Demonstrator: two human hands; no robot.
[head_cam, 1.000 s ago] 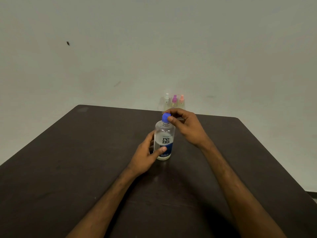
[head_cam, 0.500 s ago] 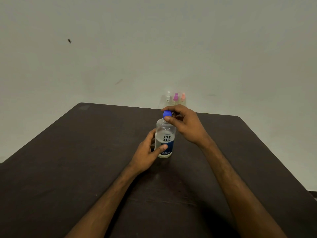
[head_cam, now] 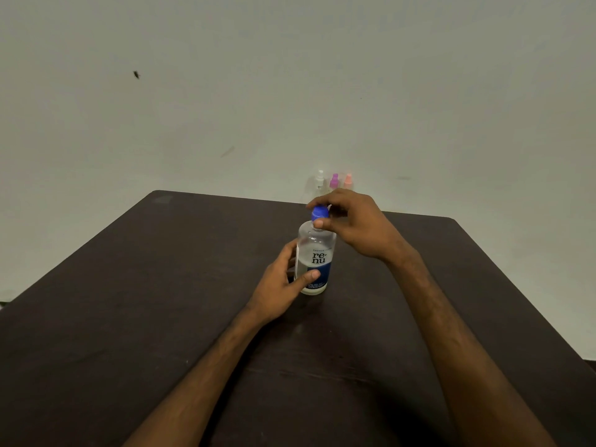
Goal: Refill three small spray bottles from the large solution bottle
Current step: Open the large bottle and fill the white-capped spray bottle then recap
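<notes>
Right hand (head_cam: 358, 227) pinches the blue cap (head_cam: 319, 212) from the right side, forefinger curled over the top, thumb tip pressed at the neck just under it. Left hand (head_cam: 280, 282) wraps the lower body of the large solution bottle (head_cam: 317, 253), thumb across the blue part of the label, other fingers mostly hidden behind it. The bottle stands upright on the dark table (head_cam: 161, 285), near the middle and a bit toward the far edge, with clear liquid inside. We read the step as unscrewing the cap, which sits on the neck; nothing is poured yet. To do it well we want the left hand clamping firmly and low so the bottle does not spin or tip, and the right hand turning the cap level, lifting only once the threads let go. Squeezing the body too hard risks a spurt when the cap comes free. The three small spray bottles (head_cam: 334, 182) stand in a row at the far table edge against the wall (head_cam: 290, 75), just behind the right hand, tops white, pink and peach, all apparently fitted. We cannot tell their fill level.
</notes>
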